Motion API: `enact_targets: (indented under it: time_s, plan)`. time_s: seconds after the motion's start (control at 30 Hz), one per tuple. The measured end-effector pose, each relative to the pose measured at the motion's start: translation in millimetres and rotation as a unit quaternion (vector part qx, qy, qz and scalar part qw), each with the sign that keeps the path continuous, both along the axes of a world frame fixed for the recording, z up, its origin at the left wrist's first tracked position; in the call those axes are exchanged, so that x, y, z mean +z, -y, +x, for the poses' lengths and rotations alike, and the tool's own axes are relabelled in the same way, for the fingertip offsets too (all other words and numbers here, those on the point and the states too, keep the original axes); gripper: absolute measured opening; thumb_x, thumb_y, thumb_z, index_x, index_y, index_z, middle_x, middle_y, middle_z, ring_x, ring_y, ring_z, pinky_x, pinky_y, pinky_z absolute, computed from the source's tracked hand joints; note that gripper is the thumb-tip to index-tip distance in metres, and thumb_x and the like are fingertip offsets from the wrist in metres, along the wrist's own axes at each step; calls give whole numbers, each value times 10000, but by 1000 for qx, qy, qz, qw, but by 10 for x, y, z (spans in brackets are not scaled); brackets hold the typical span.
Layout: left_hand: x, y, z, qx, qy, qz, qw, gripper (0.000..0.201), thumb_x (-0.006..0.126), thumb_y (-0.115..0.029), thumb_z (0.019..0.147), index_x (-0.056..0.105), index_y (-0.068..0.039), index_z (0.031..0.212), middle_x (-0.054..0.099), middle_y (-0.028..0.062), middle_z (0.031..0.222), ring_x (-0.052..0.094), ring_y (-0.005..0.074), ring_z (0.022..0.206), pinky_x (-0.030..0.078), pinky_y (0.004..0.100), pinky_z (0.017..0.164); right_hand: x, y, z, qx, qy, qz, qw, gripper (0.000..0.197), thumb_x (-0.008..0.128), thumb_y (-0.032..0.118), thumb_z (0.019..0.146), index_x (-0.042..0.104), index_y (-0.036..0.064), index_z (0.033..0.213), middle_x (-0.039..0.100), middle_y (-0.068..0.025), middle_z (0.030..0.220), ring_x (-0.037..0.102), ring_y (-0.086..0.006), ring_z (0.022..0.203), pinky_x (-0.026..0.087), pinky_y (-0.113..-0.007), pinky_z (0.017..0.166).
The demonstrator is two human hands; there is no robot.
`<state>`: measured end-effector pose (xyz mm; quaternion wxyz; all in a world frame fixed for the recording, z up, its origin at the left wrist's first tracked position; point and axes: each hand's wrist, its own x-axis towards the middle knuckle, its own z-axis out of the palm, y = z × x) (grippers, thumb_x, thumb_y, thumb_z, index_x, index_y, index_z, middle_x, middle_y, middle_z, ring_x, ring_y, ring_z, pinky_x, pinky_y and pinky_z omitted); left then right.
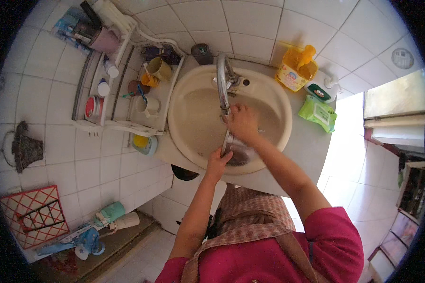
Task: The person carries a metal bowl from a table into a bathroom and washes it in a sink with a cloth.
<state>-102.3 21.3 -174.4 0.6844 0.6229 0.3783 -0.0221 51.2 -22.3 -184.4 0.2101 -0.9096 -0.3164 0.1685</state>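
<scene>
The curved tap [222,85] is polished metal, bright with reflections. The sink [193,113] looks like smooth glazed ceramic with a soft gloss, set in a smooth, paler surface [309,153]. The vessel [239,154] in it seems to be shiny metal, though the forearm and shade make that hard to judge. Glazed tiles [255,19] cover the wall. The yellow tub [290,79] is see-through plastic, the green packet [316,113] crinkled, glossy film, and the rack [141,128] smooth white plastic. The apron [255,207] is matt woven cloth.
</scene>
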Motion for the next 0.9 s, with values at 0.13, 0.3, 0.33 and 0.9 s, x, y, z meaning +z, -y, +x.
enact_targets:
  time_s: [0.13,0.3,0.33,0.9]
  plan:
    - [-315,-94,-31,85,43,-108,990,312,577,-131,855,531,30,1119,580,75,1028,510,133,926,408,260,827,274,106,-458,28,148,61,987,460,470,394,810,515,105,1164,416,-179,1290,440,-363,1140,381,-426,912]
    - [-75,-44,-107,-28,-7,11,1000,322,583,-138,851,530,36,1118,592,64,992,522,133,879,415,250,806,-431,90,482,11,-199,112,973,372,519,329,796,554,115,1099,427,-200,1261,504,-381,1056,435,-523,810]
    - [-47,-64,-120,-51,1,17,999,325,582,-147,854,530,32,1119,594,64,987,524,135,875,415,253,808,-431,76,585,24,-259,112,959,365,508,315,804,556,91,1088,433,-209,1248,509,-381,1042,440,-523,799]
    - [46,-230,-89,299,149,33,942,351,549,-299,889,515,-7,1082,561,44,898,504,158,829,402,287,795,-548,216,499,-100,-527,287,794,545,426,355,900,331,23,1321,389,-180,1327,389,-351,1208,258,-375,1038]
